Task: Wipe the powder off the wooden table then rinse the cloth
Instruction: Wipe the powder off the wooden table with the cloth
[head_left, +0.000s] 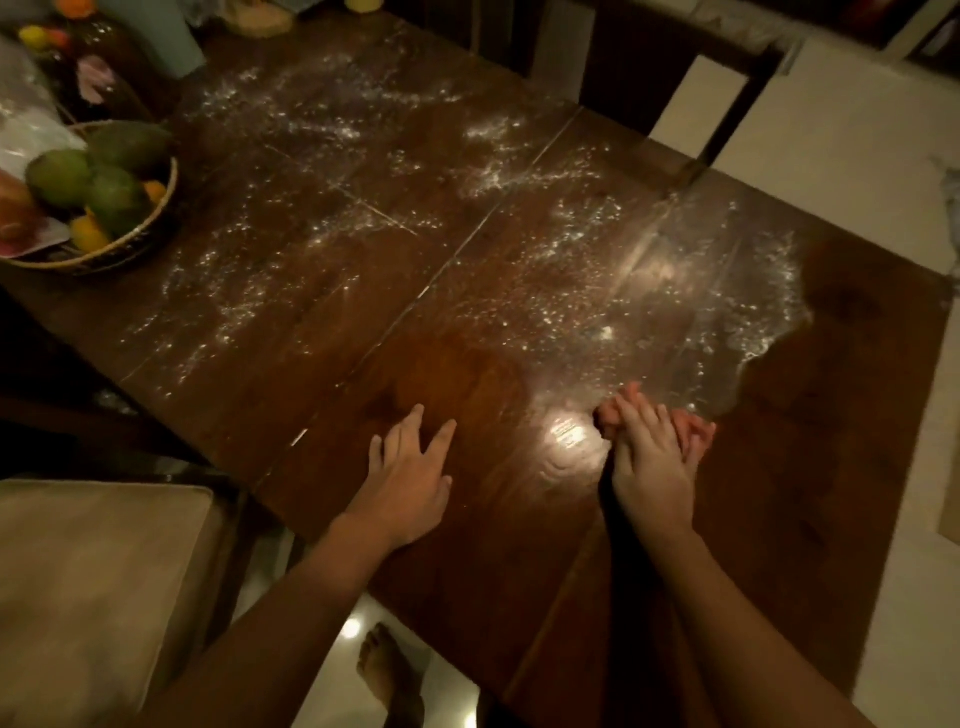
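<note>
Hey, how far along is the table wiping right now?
Early. Done: the near right corner of the wooden table shows bare wood. In hand: the right hand presses the pink cloth at the edge of the powder; the left hand rests flat. Left: powder across most of the top, then rinsing the cloth.

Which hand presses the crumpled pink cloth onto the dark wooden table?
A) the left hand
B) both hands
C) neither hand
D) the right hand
D: the right hand lies over the crumpled pink cloth, while the left hand rests bare on the dark wooden table.
</note>
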